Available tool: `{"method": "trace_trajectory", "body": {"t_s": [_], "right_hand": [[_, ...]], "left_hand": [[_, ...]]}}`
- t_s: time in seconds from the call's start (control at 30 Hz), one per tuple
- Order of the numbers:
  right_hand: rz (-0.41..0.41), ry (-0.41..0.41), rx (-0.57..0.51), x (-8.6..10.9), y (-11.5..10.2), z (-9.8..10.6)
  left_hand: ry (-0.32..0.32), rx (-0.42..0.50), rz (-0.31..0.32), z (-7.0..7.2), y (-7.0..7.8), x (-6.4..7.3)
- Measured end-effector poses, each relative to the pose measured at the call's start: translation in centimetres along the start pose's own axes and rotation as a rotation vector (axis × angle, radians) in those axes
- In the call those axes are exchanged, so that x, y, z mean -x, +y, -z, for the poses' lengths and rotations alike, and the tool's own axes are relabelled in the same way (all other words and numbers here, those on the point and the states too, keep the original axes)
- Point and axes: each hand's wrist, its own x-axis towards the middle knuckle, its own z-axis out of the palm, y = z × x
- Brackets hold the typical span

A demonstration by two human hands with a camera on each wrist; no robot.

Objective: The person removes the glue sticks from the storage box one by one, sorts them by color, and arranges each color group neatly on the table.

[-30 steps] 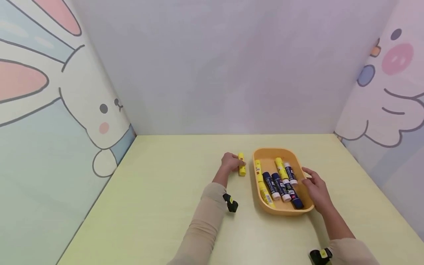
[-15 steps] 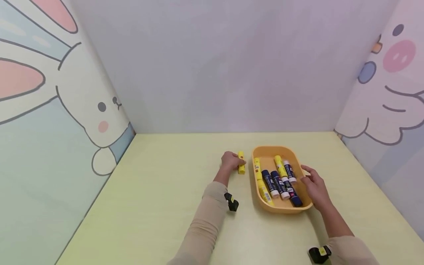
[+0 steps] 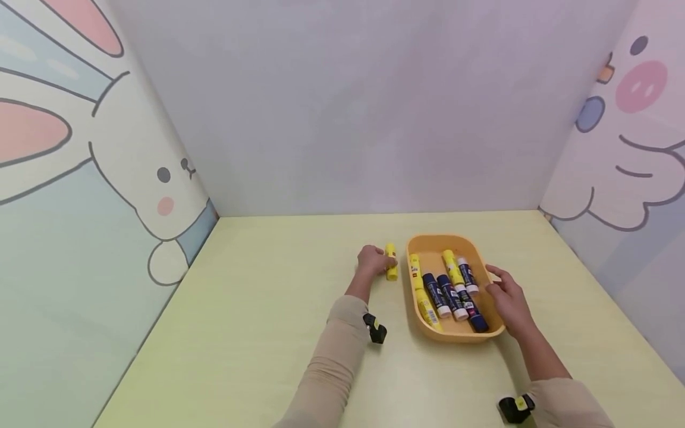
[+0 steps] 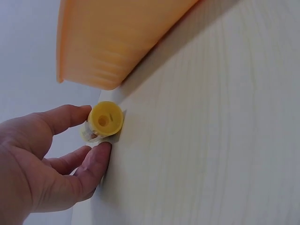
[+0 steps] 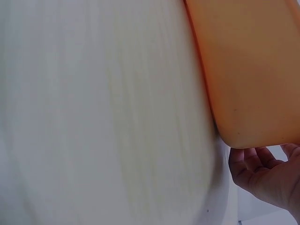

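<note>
My left hand (image 3: 373, 260) pinches a yellow glue stick (image 3: 392, 273) left of the orange basket (image 3: 413, 324). The left wrist view shows the glue stick's round hollow end (image 4: 107, 119) between thumb and fingers, low over the table. At the basket's right side, my right hand (image 3: 511, 303) holds the rim, with the thumb at the edge. In the right wrist view, the fingers (image 5: 253, 161) lie against the basket's outer wall (image 5: 253, 93). Inside the basket are several glue sticks: yellow ones (image 3: 426, 310) and dark blue ones with white ends (image 3: 452, 297).
The pale yellow table (image 3: 241, 321) reaches back to a grey wall (image 3: 342, 107). Side panels carry a cartoon rabbit (image 3: 144, 190) on the left and a white cartoon animal (image 3: 605, 178) on the right.
The yellow glue stick in the left hand has turned slightly, its near end to the right. Both hands and the basket stay nearly in place, while the head view shifts a little.
</note>
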Motion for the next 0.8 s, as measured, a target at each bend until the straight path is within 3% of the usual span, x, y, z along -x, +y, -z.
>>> {"method": "trace_trajectory", "body": {"t_s": [0.2, 0.5, 0.8], "right_hand": [[0.027, 0.018, -0.004, 0.0, 0.0, 0.1], [0.005, 0.01, -0.019, 0.2, -0.1, -0.1], [0.002, 0.012, -0.015, 0.3, -0.2, -0.2]], "left_hand": [[-0.007, 0.02, -0.017, 0.1, 0.2, 0.4], [-0.001, 0.052, -0.007, 0.8, 0.3, 0.9], [-0.032, 0.109, -0.041, 1.6, 1.1, 1.5]]}}
